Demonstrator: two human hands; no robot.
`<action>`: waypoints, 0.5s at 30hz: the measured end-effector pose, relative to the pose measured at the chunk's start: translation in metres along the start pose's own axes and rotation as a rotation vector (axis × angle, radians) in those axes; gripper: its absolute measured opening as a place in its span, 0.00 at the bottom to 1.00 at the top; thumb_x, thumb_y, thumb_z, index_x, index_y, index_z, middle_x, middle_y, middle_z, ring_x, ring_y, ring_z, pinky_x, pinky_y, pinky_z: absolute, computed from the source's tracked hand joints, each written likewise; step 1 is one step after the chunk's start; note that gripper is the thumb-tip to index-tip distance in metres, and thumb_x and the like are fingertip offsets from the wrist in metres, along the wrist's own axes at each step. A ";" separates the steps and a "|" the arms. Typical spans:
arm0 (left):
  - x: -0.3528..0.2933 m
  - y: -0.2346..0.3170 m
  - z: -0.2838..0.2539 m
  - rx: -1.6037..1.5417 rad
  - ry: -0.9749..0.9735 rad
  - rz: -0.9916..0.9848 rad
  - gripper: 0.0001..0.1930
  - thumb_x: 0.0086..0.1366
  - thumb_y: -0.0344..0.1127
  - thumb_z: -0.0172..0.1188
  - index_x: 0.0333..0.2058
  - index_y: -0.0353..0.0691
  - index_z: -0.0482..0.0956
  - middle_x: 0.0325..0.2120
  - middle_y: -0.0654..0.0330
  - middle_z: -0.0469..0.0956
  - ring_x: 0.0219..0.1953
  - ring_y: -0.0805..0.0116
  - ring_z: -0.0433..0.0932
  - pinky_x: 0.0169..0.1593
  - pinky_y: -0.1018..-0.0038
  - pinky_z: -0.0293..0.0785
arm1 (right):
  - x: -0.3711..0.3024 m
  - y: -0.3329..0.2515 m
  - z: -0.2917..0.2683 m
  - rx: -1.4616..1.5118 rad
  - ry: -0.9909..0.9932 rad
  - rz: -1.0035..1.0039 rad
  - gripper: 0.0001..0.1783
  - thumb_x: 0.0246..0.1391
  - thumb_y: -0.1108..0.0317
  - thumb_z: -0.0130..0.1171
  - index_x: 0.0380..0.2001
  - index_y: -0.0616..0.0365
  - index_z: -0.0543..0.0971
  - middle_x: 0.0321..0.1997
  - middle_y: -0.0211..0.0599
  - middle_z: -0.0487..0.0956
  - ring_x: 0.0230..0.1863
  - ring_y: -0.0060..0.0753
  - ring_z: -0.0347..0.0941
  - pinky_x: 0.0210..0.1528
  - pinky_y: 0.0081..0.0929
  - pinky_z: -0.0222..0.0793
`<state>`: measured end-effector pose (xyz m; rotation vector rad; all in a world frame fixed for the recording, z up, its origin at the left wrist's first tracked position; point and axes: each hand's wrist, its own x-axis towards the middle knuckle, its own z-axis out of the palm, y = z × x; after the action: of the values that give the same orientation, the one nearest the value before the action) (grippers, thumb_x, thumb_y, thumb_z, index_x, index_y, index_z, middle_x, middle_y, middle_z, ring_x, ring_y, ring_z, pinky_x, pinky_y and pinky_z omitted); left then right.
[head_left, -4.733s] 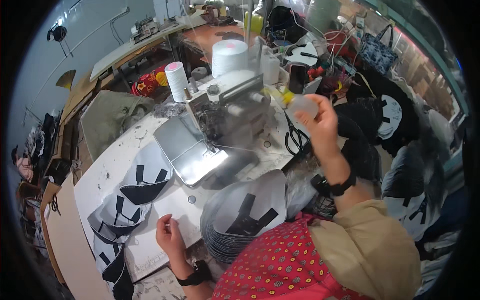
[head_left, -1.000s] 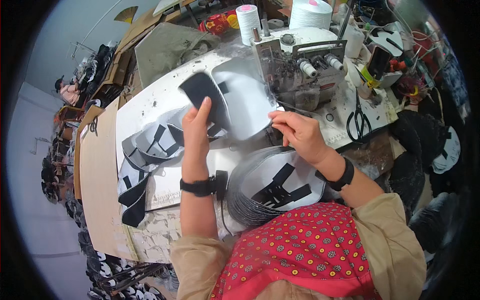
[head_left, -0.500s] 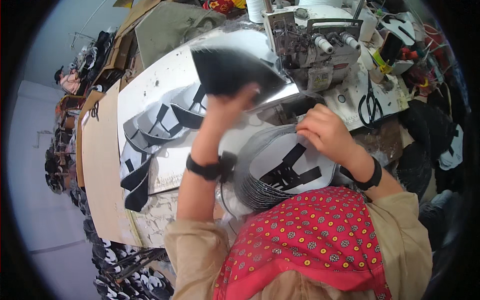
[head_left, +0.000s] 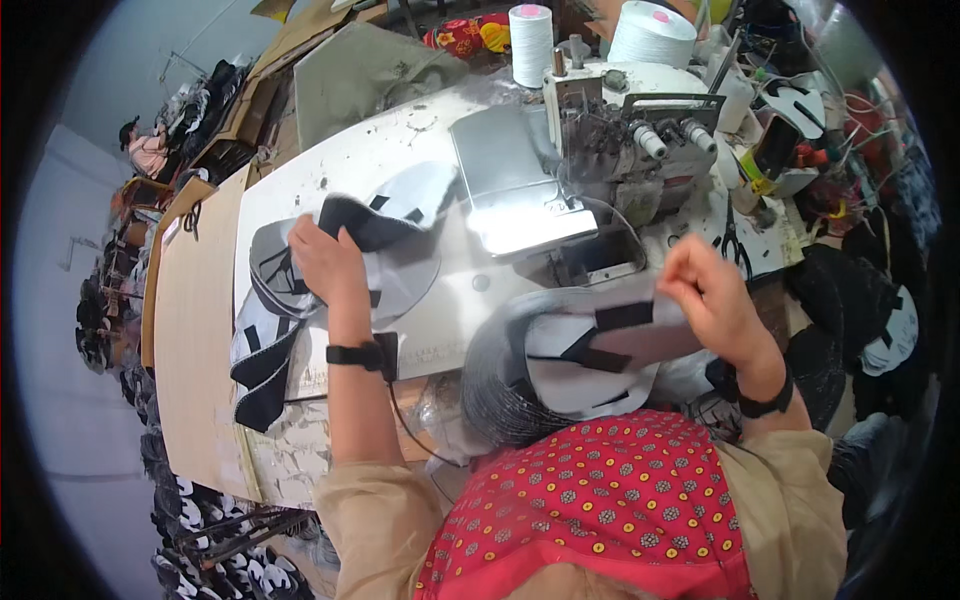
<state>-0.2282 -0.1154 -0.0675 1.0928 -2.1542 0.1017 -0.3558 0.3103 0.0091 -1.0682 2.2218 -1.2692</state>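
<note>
Head view showed the right hand [head_left: 700, 290] with thumb and fingertips drawn together on the edge of the upper panel [head_left: 645, 340], raising that side above the stack [head_left: 490, 370]. Good handling here seemed to call for a light pinch on one layer only — a deeper grip might have dragged the next piece along or skewed the pile. A slow peel, with the rest left nested, looked safest. The left hand [head_left: 325, 262] lay over the laid panels [head_left: 410, 275], fingers bent and thumb spread from them; whether it was clamped on the cloth or merely resting could not be told. Its part was best done flat and gentle, so that the overlapping pieces did not bunch or fold under.

The upper panel was pale grey-white, blurred in places, with black strips across its face; it sat between the front edge of the surface [head_left: 350, 150] and the person's apron [head_left: 590, 500]. Beneath it the stack showed many thin, dark grey edges, curved and closely nested. The laid panels were pale too, with black bands curling upward — left of the sewing machine [head_left: 640, 170] and apart from it.
</note>
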 end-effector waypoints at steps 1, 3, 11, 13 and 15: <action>-0.006 0.012 -0.004 0.081 0.188 0.125 0.26 0.56 0.35 0.70 0.53 0.40 0.73 0.46 0.47 0.76 0.55 0.48 0.73 0.55 0.61 0.71 | 0.010 0.002 -0.003 0.265 0.069 0.012 0.03 0.61 0.76 0.57 0.37 0.63 0.74 0.36 0.31 0.79 0.35 0.24 0.76 0.39 0.21 0.71; -0.019 0.029 -0.009 -0.078 0.068 0.174 0.22 0.58 0.32 0.68 0.50 0.36 0.73 0.48 0.45 0.75 0.52 0.54 0.75 0.52 0.66 0.73 | 0.039 0.003 0.008 0.386 0.049 0.022 0.10 0.61 0.77 0.55 0.46 0.66 0.78 0.40 0.29 0.80 0.40 0.15 0.73 0.44 0.16 0.69; -0.045 0.105 -0.038 -2.089 -0.916 -0.355 0.22 0.77 0.45 0.47 0.54 0.30 0.73 0.49 0.53 0.78 0.37 0.75 0.74 0.39 0.77 0.70 | 0.084 0.028 0.079 0.287 0.477 -0.087 0.10 0.62 0.74 0.56 0.43 0.65 0.83 0.34 0.36 0.84 0.32 0.16 0.75 0.35 0.20 0.71; -0.038 0.112 -0.033 -1.797 -0.859 -0.160 0.19 0.73 0.38 0.56 0.57 0.32 0.73 0.49 0.60 0.78 0.38 0.80 0.71 0.38 0.78 0.67 | 0.077 0.024 0.089 0.238 0.488 -0.159 0.10 0.62 0.74 0.56 0.44 0.64 0.82 0.29 0.38 0.83 0.30 0.19 0.76 0.32 0.22 0.72; -0.029 0.112 -0.014 -1.749 -0.800 -0.156 0.17 0.70 0.34 0.60 0.54 0.35 0.75 0.44 0.65 0.79 0.37 0.82 0.71 0.39 0.80 0.66 | 0.064 0.013 0.091 0.226 0.266 -0.009 0.10 0.63 0.74 0.56 0.45 0.64 0.81 0.28 0.40 0.81 0.29 0.25 0.78 0.28 0.24 0.72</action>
<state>-0.2908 -0.0191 -0.0496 0.1258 -1.6367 -2.1017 -0.3456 0.2133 -0.0469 -0.8675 2.1890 -1.7059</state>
